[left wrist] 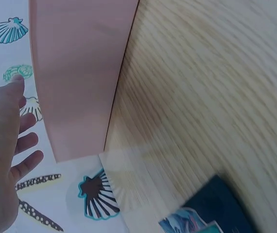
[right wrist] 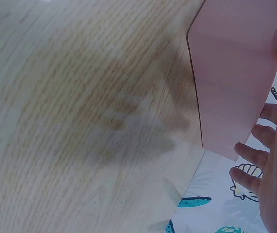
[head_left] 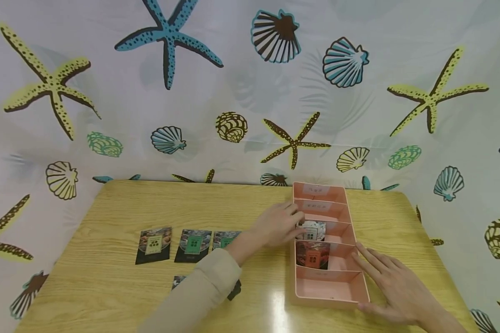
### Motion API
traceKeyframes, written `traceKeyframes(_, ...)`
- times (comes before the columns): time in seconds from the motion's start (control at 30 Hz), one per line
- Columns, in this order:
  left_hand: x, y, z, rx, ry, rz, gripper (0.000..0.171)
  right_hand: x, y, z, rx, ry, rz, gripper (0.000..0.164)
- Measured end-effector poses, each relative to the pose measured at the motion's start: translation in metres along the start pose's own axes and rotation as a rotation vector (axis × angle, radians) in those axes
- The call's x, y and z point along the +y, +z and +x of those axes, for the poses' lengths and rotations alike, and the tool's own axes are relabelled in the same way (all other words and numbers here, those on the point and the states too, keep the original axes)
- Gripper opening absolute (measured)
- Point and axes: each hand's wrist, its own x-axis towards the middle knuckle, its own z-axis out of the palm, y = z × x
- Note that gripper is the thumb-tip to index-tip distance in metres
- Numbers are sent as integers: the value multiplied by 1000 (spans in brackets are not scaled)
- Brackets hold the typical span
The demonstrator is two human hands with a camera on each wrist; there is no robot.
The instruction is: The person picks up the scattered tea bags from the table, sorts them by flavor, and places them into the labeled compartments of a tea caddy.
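Observation:
A pink divided box stands on the table, its compartments in a row from front to back. My left hand reaches over its left wall, fingers loosely bent beside a packet with a grey-white picture in the middle compartment. In the left wrist view, that hand shows no object between its spread fingers. One compartment nearer stands a packet with a red label. My right hand rests against the box's right side with extended fingers, the thumb by the near corner.
On the left of the wooden table lie a packet with a yellow-green label, a green-labelled packet and another green one. My left sleeve partly hides darker packets. A patterned cloth hangs behind.

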Motion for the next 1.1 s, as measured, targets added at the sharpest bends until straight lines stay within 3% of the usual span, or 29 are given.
traceKeyframes(0.2,-14,1,-15,11,-53,-6,41,1,0,0,7,-11,-6,106)
traceKeyframes(0.53,-40,5,-47,93,-82,-77,41,4,4,0,26,-28,-19,106)
traceKeyframes(0.87,-64,14,-75,31,-135,-48,53,3,3,0,31,-22,-14,107)
traceKeyframes(1.1,-70,22,-94,-14,-160,-52,54,2,3,-1,28,-22,-12,107)
